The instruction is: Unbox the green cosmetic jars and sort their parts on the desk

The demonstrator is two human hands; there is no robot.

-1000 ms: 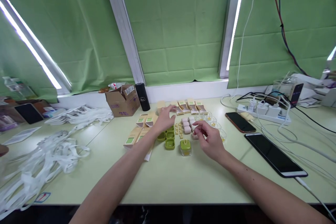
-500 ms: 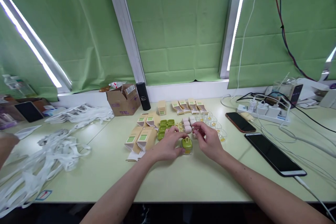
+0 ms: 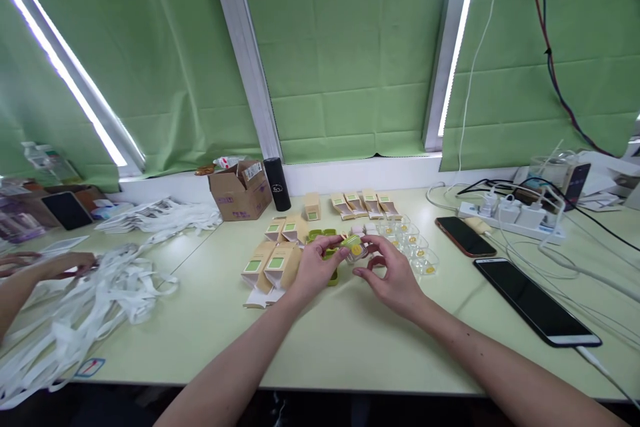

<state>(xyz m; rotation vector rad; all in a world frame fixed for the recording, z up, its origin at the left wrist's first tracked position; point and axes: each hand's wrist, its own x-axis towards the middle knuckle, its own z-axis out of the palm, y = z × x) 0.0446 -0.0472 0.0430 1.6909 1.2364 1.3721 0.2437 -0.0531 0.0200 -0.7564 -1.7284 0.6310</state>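
Note:
My left hand (image 3: 321,265) pinches a small clear jar with a green lid (image 3: 355,248), raised and tilted above the table, a yellow sticker facing me. At the jar's right side is my right hand (image 3: 393,277), its thumb apart from the curved fingers; the fingertips reach the jar's edge. Green lids (image 3: 330,273) lie behind and under my left hand, partly hidden by it. Pale pink pieces (image 3: 358,230) show just behind the jar. To the right stand rows of clear jars (image 3: 424,260) with yellow stickers.
Kraft-paper boxes with green labels (image 3: 283,263) stand left of my hands, more (image 3: 370,203) at the back. A cardboard carton (image 3: 240,192) and black bottle (image 3: 277,185) stand behind. Phones (image 3: 535,300) and a power strip (image 3: 510,220) lie right. Another person's hands (image 3: 65,265) touch white straps (image 3: 115,293).
The green-lidded jar has been lifted off the table and tilted in my left hand. My right hand has come closer to it. The other person's hands have come further into view.

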